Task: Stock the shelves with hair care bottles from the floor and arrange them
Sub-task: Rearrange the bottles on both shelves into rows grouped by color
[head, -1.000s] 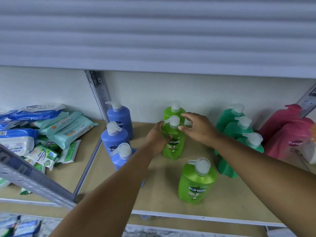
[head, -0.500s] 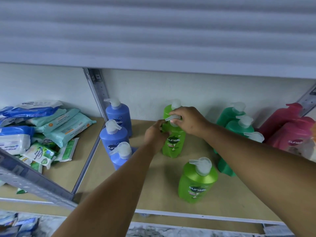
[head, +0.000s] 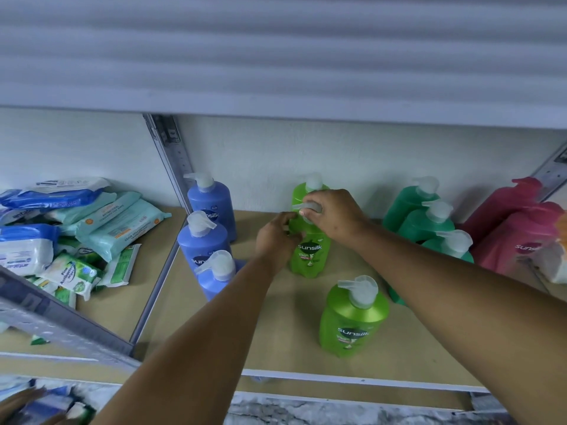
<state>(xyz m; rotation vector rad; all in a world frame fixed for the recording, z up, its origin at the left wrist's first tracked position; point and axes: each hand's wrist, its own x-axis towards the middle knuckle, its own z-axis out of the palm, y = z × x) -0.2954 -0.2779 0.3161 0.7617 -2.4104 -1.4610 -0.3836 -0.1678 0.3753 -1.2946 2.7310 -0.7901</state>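
Right hand (head: 333,214) curled round middle green bottle's (head: 310,256) pump, left hand (head: 276,240) apparently gripping its side.

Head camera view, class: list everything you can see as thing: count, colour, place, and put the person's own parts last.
blue pump bottles: three, blue, left end of the shelf, in a row front to back
lime green pump bottles: three, lime green, middle of shelf; one stands apart at the front
teal pump bottles: three, teal green, right of the lime ones
pink bottles: at least two, pink, far right
wipe packs: a loose pile, blue, pale teal and green, next bay on the left
shelf: one, tan board
hands: left hand holds the middle lime bottle's body; right hand grips its pump
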